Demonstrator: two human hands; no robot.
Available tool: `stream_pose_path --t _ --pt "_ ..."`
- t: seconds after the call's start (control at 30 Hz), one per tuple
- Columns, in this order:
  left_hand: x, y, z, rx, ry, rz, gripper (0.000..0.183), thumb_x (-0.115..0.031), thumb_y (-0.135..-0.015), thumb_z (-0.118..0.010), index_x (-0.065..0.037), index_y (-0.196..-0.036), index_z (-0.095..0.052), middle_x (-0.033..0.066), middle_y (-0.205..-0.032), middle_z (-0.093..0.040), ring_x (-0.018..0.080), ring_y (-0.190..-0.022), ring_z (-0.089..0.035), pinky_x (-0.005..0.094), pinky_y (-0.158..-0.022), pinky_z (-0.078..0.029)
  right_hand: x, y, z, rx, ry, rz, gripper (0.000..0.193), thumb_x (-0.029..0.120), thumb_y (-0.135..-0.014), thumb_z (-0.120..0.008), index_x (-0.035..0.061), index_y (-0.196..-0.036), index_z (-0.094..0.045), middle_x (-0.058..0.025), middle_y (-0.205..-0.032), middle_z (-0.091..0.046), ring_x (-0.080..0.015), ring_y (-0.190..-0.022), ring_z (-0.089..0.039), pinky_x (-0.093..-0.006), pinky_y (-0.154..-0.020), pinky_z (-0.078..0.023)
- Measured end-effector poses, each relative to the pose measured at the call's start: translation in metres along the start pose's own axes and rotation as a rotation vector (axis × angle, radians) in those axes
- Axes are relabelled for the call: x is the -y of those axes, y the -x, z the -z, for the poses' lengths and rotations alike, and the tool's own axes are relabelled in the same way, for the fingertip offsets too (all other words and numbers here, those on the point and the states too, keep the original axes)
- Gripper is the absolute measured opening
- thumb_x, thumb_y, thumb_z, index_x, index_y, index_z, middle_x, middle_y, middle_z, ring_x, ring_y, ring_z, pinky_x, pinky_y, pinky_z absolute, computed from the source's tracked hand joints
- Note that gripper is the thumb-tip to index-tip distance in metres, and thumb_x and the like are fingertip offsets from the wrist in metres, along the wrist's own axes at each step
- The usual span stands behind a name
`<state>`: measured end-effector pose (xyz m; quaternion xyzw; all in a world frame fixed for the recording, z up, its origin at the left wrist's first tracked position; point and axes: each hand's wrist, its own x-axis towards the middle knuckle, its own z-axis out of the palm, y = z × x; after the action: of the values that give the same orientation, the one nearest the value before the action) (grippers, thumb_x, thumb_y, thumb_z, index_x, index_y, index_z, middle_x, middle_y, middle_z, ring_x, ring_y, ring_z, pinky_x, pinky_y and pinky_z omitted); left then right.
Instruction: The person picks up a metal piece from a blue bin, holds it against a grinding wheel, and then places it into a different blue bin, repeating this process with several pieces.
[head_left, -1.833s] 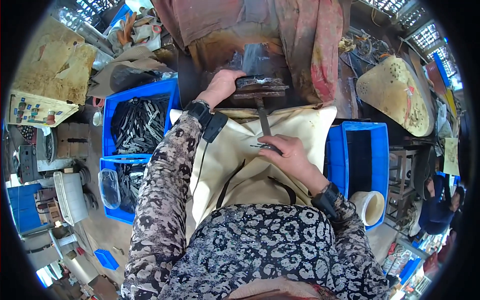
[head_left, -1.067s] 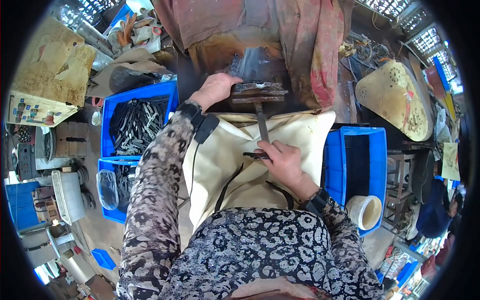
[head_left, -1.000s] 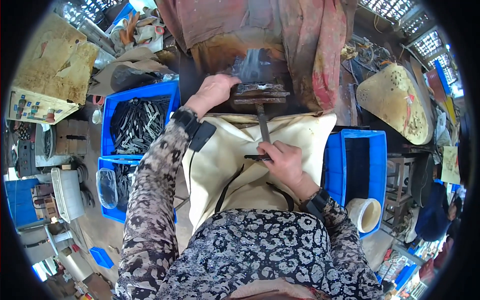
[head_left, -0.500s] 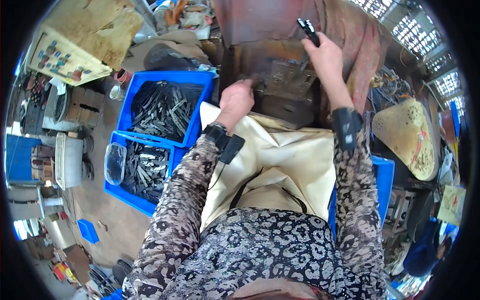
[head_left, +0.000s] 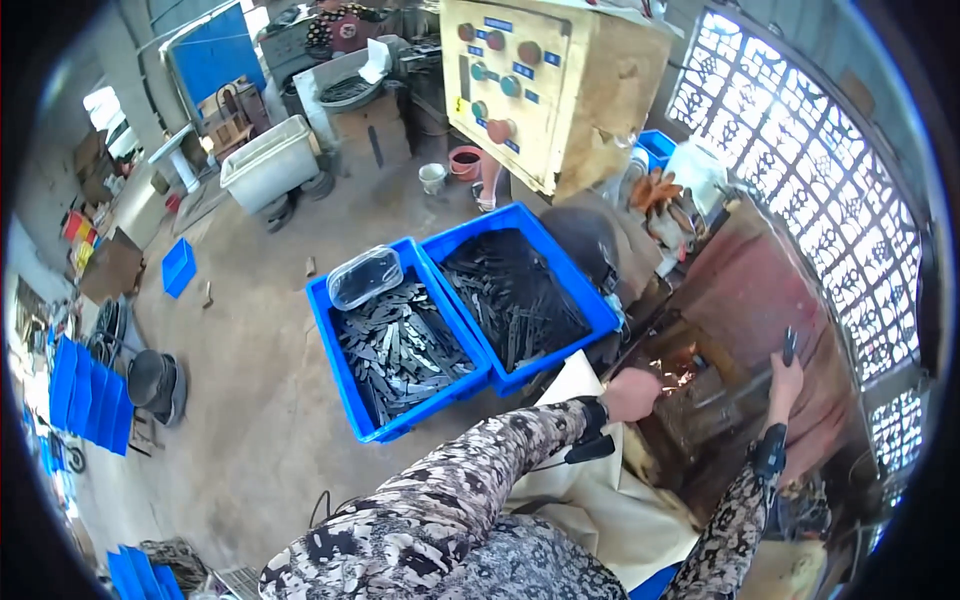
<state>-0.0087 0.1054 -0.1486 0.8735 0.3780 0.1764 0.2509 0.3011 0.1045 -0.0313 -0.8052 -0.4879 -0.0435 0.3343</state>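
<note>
My left hand point(head_left: 632, 394) is closed at the near edge of a dark machine recess point(head_left: 715, 405); whatever its fingers hold is hidden. Just beyond its knuckles, orange sparks point(head_left: 684, 368) glow inside the recess. My right hand point(head_left: 786, 382) is wrapped round a black handle point(head_left: 790, 345) at the recess's right side, and the handle's top sticks up past the fingers. A cream apron point(head_left: 590, 490) covers my lap below both hands. Left of my left hand stand two blue bins, one with dark flat metal strips point(head_left: 405, 345), the other with similar blackened strips point(head_left: 510, 300).
A clear plastic tub point(head_left: 365, 278) rests on the nearer bin's corner. A cream control box point(head_left: 550, 90) with coloured buttons stands behind the bins. Reddish-brown sheeting point(head_left: 760, 270) hangs round the machine. Orange gloves point(head_left: 655, 190) lie behind it, and stacked blue bins point(head_left: 88, 395) stand far left.
The view has swung to the left, so the machine now sits at the right. Sparks have appeared in the recess. My right hand still grips the black handle.
</note>
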Motion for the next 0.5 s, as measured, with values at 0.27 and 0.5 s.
stream_pose_path --t 0.27,0.5 --pt "0.009 -0.015 -0.012 -0.091 -0.007 -0.062 0.017 -0.014 -0.071 -0.060 -0.004 -0.079 -0.070 0.0171 -0.078 -0.066 0.0353 -0.077 -0.066 0.0444 -0.071 -0.052 -0.013 0.047 -0.010 -0.212 0.048 0.026 0.042 0.030 -0.084 -0.065 -0.0047 -0.106 -0.060 -0.0244 -0.096 -0.065 -0.0402 -0.092 -0.062 -0.0438 -0.080 -0.047" --pt "0.013 0.017 0.020 -0.433 0.348 -0.252 0.025 -0.011 -0.078 -0.060 -0.005 -0.101 -0.066 0.0158 -0.098 -0.063 0.0329 -0.096 -0.060 0.0408 -0.084 -0.049 -0.023 0.199 -0.011 0.163 0.356 -0.107 0.035 0.028 -0.087 -0.059 -0.0030 -0.103 -0.060 -0.0276 -0.094 -0.064 -0.0442 -0.091 -0.061 -0.0492 -0.078 -0.048"
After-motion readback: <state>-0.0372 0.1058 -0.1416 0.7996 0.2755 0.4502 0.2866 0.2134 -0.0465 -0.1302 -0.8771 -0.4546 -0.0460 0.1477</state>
